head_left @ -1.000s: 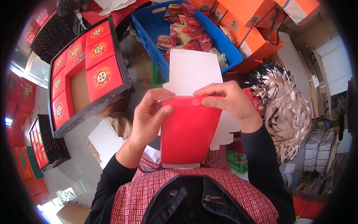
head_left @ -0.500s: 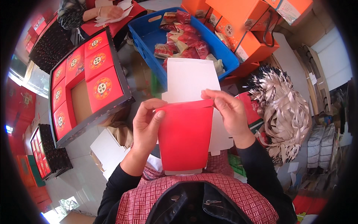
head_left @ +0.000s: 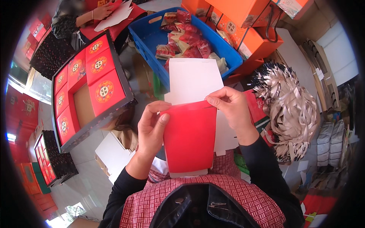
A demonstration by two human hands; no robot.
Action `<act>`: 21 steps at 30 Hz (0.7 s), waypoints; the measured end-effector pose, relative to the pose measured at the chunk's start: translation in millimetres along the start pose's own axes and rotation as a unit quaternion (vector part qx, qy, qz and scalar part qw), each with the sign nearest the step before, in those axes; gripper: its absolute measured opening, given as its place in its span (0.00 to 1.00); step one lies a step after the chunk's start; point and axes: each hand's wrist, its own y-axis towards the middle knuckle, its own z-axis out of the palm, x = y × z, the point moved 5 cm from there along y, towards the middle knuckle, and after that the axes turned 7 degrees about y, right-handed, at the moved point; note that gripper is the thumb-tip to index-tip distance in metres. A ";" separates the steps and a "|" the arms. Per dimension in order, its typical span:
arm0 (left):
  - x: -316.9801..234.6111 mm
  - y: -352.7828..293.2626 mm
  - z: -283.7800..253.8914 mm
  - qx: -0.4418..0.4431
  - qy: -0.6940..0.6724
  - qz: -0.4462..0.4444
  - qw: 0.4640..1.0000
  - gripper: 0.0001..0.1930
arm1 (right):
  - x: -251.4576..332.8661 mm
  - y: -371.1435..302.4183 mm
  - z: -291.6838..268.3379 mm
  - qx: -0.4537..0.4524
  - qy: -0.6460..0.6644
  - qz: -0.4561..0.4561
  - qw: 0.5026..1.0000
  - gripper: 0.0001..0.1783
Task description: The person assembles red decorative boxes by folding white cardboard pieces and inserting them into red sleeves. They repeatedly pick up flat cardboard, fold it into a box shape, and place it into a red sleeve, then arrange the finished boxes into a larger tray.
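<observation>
In my lap lies a partly folded red cardboard box (head_left: pixel 189 140), its white inner flap (head_left: pixel 195 78) standing out beyond the far edge. My left hand (head_left: pixel 152 125) is at its upper left corner, thumb in front and fingers curled behind the edge. At the upper right corner, my right hand (head_left: pixel 230 108) pinches the narrow red edge between thumb and forefinger. More white card shows from under the box on its right side.
Ahead stands a blue crate (head_left: pixel 150 36) with red and cream packets. To the left is a black-edged tray (head_left: pixel 131 97) of red boxes; another person's hand (head_left: pixel 102 12) holds white card behind it. Orange boxes (head_left: pixel 262 43) and a ribbon bundle (head_left: pixel 294 110) lie right.
My right thumb and forefinger have closed on the box's upper right corner, and the raised red edge now lies flatter. The other person's white card has shifted.
</observation>
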 end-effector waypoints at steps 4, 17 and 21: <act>6.4 -2.2 1.4 -0.033 0.001 -0.004 0.999 0.06 | -1.0 -11.3 7.0 -0.054 -0.021 -0.059 0.997 0.04; 7.2 -0.6 1.2 -0.021 -0.004 -0.001 1.000 0.04 | -4.0 -35.5 12.0 0.081 -0.005 -0.117 0.990 0.07; 1.8 4.9 6.8 0.010 0.075 -0.011 0.997 0.06 | -6.5 -40.7 41.2 0.011 -0.152 -0.185 0.971 0.13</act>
